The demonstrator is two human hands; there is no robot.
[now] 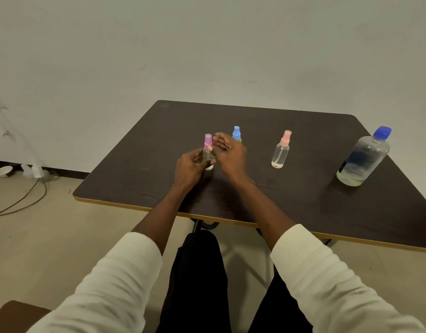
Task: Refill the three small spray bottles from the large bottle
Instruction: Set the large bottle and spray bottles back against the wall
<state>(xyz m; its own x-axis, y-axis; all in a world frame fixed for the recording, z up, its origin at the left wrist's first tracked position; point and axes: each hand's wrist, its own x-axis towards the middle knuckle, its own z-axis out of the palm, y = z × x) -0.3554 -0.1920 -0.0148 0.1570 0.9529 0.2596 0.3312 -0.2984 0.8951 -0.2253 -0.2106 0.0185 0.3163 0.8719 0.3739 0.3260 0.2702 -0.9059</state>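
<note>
The left hand [191,168] held a narrow grip around a clear cylindrical spray bottle [208,152]; the right hand [228,151], fingers loosely spread, hovered just beside its purple cap.

Dark brown tabletop [303,207], yellow edge band along near side, rounded corners. Black metal leg [197,225] under near edge. Plain pale wall [207,44] behind, dark skirting [62,173] at its foot. Beige floor [50,236]. White bowl [4,171] on floor far left, by skirting. White stand base [37,171] just right of bowl, thin pale stems rising from it. Dark cables [22,200] trailing from base across floor. Brown surface [14,316] at bottom left corner, cut off.
</note>
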